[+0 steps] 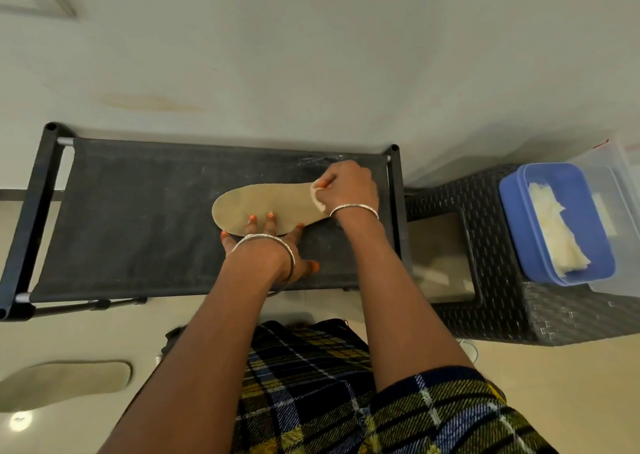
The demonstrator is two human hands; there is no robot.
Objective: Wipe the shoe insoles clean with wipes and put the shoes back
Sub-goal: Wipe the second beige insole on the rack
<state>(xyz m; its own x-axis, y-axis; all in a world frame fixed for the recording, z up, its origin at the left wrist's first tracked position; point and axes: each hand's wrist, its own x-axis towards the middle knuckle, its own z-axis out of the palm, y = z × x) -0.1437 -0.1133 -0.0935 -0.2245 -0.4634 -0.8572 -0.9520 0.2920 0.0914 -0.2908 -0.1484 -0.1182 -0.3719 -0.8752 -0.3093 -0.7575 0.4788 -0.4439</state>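
Note:
A tan insole (263,204) lies flat on the black fabric top of a shoe rack (138,218). My left hand (266,242) presses its near edge with straight, spread fingers. My right hand (349,187) grips a white wipe (317,195) and holds it against the insole's right end. A second tan insole (65,382) lies on the floor at the lower left.
A black wicker stool (502,294) stands right of the rack. On it sits an open blue box (512,225) holding white wipes (557,232), with a clear container (623,176) behind. A wall runs behind the rack. My plaid-clad legs fill the bottom.

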